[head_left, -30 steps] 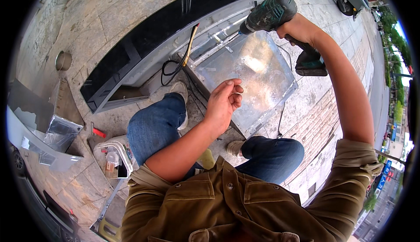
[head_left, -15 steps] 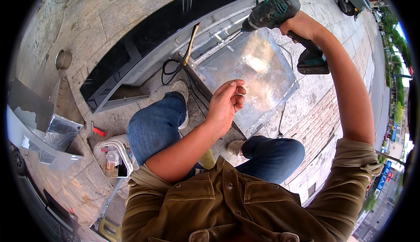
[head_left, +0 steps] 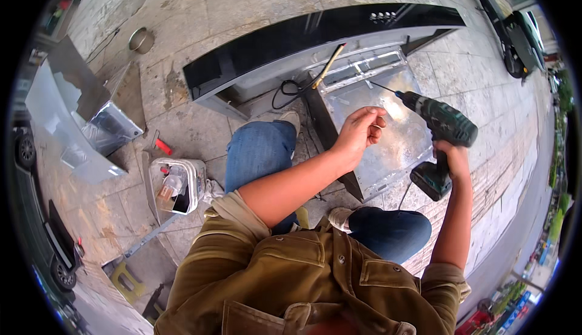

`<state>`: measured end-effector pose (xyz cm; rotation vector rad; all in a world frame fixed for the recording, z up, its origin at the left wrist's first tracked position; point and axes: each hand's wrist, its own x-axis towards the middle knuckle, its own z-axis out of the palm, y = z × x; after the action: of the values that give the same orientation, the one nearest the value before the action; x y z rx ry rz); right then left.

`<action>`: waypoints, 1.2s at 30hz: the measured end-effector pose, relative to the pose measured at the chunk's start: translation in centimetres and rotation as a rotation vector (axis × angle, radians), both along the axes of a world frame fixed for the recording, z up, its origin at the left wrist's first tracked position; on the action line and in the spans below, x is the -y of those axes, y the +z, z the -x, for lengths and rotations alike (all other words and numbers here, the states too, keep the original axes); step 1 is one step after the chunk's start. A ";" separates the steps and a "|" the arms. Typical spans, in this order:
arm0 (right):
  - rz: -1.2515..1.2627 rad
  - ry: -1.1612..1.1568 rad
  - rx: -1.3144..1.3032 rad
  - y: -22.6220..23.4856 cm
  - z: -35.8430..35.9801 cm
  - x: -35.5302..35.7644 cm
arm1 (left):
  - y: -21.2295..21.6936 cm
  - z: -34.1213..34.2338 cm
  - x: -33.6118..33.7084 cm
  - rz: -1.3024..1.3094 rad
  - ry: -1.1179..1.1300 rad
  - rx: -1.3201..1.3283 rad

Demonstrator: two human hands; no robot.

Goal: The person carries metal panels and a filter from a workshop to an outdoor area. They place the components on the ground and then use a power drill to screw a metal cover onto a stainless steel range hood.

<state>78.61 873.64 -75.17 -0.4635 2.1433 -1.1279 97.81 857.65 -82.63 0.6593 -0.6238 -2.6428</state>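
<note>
Drill (head_left: 441,130) lower now, bit nearer left hand (head_left: 359,134) over metal tray (head_left: 397,147).

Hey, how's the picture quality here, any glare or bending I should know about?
Head view: daylight, mostly sharp; a bright glare patch on the metal sheet beside the left hand; the drill in the right hand is clear; the long black panel bows from fisheye distortion; corners are black.

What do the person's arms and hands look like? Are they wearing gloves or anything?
No gloves: both hands are bare. The left hand and the right hand show no rings, watch or bands that I can see. The person wears an olive-brown jacket with buttoned chest pockets. Its sleeves are rolled up: the left sleeve ends around the elbow, the right sleeve near the elbow too, leaving the forearms uncovered.
</note>
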 end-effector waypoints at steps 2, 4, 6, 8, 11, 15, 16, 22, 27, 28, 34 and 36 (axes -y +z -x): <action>0.126 -0.219 0.062 -0.5 -2.8 -5.6 | 2.1 -1.1 0.1 0.044 -0.015 -0.046; 0.241 -0.258 0.109 0.6 -5.9 -9.9 | 5.4 -4.2 0.9 0.202 0.023 -0.189; 0.340 -0.205 0.153 1.5 -7.8 -12.8 | 7.7 -9.0 2.8 0.458 0.149 -0.284; 0.450 -0.153 0.172 1.4 -8.6 -15.0 | 9.2 -15.2 5.6 0.777 0.393 -0.192; 0.534 -0.155 0.212 2.4 -10.9 -14.8 | 7.8 -24.0 12.1 0.963 0.770 0.125; 0.613 -0.142 0.245 2.6 -13.8 -13.5 | -0.4 -34.0 22.9 0.765 0.992 0.528; 0.635 -0.119 0.248 2.2 -14.1 -13.0 | -2.7 -36.5 25.1 0.738 1.011 0.591; 0.609 -0.246 0.261 0.6 -16.2 -9.8 | -19.0 -38.9 33.9 0.591 0.942 0.872; 0.503 -0.685 0.189 0.3 -15.5 -3.3 | -38.9 -42.5 40.1 0.750 0.596 1.325; 0.513 -0.675 0.271 0.0 -14.5 -1.8 | -41.6 -44.9 41.7 0.716 0.576 1.323; 0.488 -0.811 0.129 -1.7 -13.4 -2.2 | -50.7 -40.5 46.1 1.193 0.108 1.706; 0.471 -0.876 0.147 -2.3 -13.6 -1.2 | -52.2 -39.2 45.6 1.227 0.004 1.745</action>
<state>92.21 874.83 -77.45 0.4201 1.9570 -2.0799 136.99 812.04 -134.82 2.1165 -2.1353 -0.5270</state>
